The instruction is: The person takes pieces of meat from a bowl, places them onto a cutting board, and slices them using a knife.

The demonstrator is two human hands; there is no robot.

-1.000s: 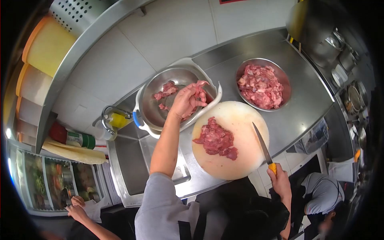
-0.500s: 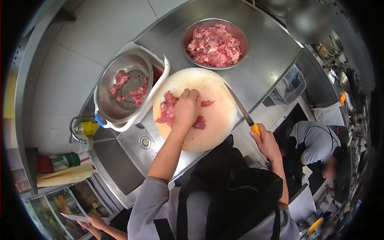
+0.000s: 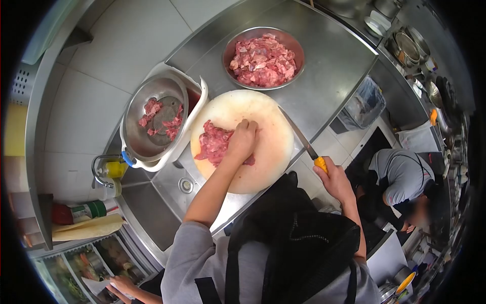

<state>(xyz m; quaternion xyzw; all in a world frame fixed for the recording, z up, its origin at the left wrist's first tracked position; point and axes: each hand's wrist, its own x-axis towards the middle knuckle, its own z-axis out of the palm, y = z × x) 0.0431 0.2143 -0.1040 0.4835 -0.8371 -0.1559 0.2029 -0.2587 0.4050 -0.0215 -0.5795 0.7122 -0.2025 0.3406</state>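
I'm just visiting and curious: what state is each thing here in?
Left hand: lowered at the meat
Right hand: closed around the knife handle
Knife: held, blade bare
Meat pile: raw, heaped
Cutting board: partly covered, faintly marked
Steel bowl: well filled with meat pieces
Metal basin: mostly bare, few meat scraps
Bin: bag-lined

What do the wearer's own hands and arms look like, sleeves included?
Left hand and right hand show no gloves; no watch or bracelet shows on either wrist. Grey sleeves leave both forearms bare. Whether rings are worn is too small to tell.
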